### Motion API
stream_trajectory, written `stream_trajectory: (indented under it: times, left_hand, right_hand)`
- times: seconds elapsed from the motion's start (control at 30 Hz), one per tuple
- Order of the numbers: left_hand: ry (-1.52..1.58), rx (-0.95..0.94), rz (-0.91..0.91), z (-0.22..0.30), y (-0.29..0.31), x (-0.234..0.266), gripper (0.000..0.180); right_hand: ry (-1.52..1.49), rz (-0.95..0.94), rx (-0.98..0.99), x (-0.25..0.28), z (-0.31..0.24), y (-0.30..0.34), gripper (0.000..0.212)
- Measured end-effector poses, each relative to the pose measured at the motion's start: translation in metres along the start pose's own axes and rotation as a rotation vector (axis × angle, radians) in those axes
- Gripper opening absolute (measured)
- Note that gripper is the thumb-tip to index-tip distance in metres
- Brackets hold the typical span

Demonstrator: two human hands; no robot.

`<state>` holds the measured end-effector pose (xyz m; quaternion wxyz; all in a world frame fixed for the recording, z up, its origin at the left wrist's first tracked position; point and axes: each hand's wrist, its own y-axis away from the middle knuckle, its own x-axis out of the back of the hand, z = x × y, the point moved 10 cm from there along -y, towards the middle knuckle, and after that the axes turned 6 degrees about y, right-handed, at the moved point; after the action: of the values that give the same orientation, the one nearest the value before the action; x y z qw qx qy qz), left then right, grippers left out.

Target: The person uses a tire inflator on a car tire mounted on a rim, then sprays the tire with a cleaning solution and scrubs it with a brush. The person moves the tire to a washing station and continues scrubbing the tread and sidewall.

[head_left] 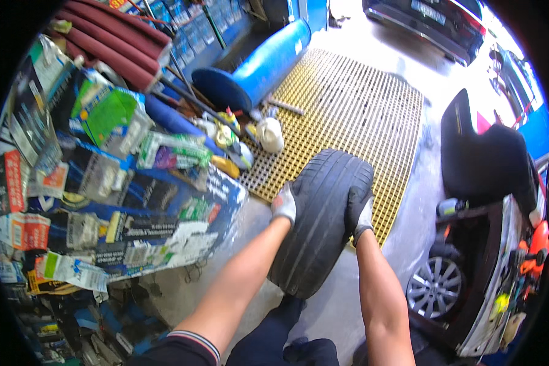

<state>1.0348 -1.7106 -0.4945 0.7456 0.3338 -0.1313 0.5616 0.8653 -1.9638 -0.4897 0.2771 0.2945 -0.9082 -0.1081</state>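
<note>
A black car tyre (323, 213) stands upright in front of my legs, its grooved tread turned up toward me. My gloved left hand (285, 204) presses on its left side, the fingers partly hidden by the rubber. On the opposite side my right hand (361, 215), in a grey and black glove, grips the shoulder of the tyre. Both arms reach forward and down, with the tyre between them. Its far end overlaps the near edge of a yellow floor grating (372, 116). The underside of the tyre is out of sight.
Left is a surface covered with labels and packaging (134, 213). A blue barrel (262, 67) lies by the grating, near a white bottle (269, 135). At right are a black panel (482, 152) and a silver wheel (436, 287). A dark car (430, 24) stands far back.
</note>
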Motion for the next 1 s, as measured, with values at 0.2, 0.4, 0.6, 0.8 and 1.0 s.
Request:
stream_trajectory:
  times: [0.2,0.4,0.6,0.8,1.0]
  left_hand:
    - [-0.046,-0.067,-0.059,0.028,-0.079,0.026,0.076]
    - [0.034,0.101,-0.039,-0.014,-0.056,-0.035,0.083]
    - [-0.099,0.299,0.053,0.039,-0.108,-0.108,0.096]
    - [0.176,0.324,0.321,0.142,-0.224,-0.156,0.094]
    - [0.154,-0.008,0.527,0.279,-0.384,-0.150,0.086]
  right_hand:
    - [0.392,-0.246,0.405,-0.049,-0.025,0.043,0.101]
    - [0.564,-0.159,0.423,-0.053,0.000,-0.045,0.111]
    - [0.347,-0.234,0.378,-0.105,-0.176,-0.286,0.077]
    - [0.288,-0.240,0.418,-0.110,-0.253,-0.420,0.082]
    - [0.237,-0.199,0.394,-0.082,-0.234,-0.466,0.089]
